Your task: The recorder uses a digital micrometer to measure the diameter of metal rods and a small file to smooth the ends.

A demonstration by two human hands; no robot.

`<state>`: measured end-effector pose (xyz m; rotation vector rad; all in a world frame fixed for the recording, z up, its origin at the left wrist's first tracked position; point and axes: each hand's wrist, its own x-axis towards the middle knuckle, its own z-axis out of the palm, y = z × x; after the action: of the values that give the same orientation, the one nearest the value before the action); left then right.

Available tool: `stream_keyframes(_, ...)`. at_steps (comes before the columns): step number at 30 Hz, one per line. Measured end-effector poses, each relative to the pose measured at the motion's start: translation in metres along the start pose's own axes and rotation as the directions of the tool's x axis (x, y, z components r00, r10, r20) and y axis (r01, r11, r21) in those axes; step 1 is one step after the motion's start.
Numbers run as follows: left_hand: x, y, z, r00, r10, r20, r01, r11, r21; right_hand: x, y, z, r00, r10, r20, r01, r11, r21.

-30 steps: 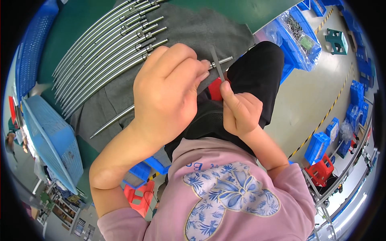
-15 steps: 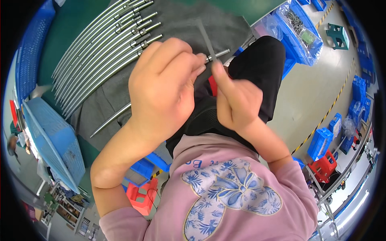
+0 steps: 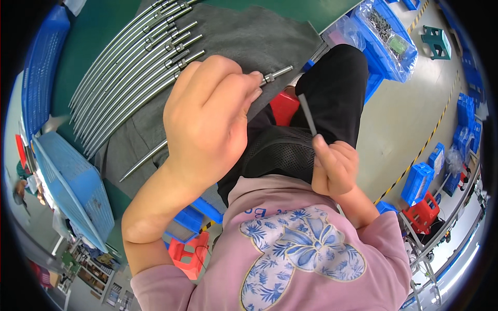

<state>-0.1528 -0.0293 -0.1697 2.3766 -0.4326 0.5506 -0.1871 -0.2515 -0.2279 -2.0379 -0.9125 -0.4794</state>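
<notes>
A long shiny metal rod (image 3: 144,160) runs slantwise beneath my left hand (image 3: 205,119), whose fingers are curled round it. The rod's collared end (image 3: 275,75) sticks out past my fingertips on the right. Held apart from the rod, over my lap, my right hand (image 3: 337,168) pinches a thin flat grey strip (image 3: 307,115) between thumb and fingers. The strip points up and to the left; whether it is a file, I cannot make out. Several similar metal rods (image 3: 122,90) lie side by side on a dark grey cloth (image 3: 238,39), left of and beyond my left hand.
The cloth covers part of a green table (image 3: 290,9). At the left stands a light blue basket (image 3: 78,181). A blue bin (image 3: 369,85) with bagged small metal parts is at the upper right. Beyond are a green stool (image 3: 437,44), a red stool (image 3: 423,212) and blue bins (image 3: 417,184).
My right hand has moved down and to the right with the strip, away from the rod's end. My left hand stays on the rod, nearly in place.
</notes>
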Motion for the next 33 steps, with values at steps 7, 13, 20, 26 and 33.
stream_keyframes(7,0.001,0.000,-0.003,0.998,0.063,0.008,-0.064,0.996,0.063,0.020,-0.007,0.007,0.997,0.072,0.011,-0.073,0.997,0.021)
stream_keyframes(13,0.001,0.000,-0.002,0.996,0.091,0.002,-0.091,0.990,0.106,0.022,-0.012,0.011,0.995,0.102,0.001,-0.102,0.993,0.059)
stream_keyframes(20,0.001,-0.002,0.001,0.995,0.090,-0.040,-0.087,0.994,0.064,0.028,-0.013,0.013,0.995,0.102,-0.009,-0.101,0.991,0.084)
stream_keyframes(26,0.002,0.000,0.001,0.996,0.083,-0.044,-0.080,0.995,0.065,0.032,-0.014,0.009,0.996,0.090,0.008,-0.091,0.993,0.072)
stream_keyframes(33,0.004,0.003,-0.001,0.997,0.082,-0.003,-0.081,0.992,0.094,0.033,-0.015,0.011,0.993,0.109,0.055,-0.108,0.994,-0.017)
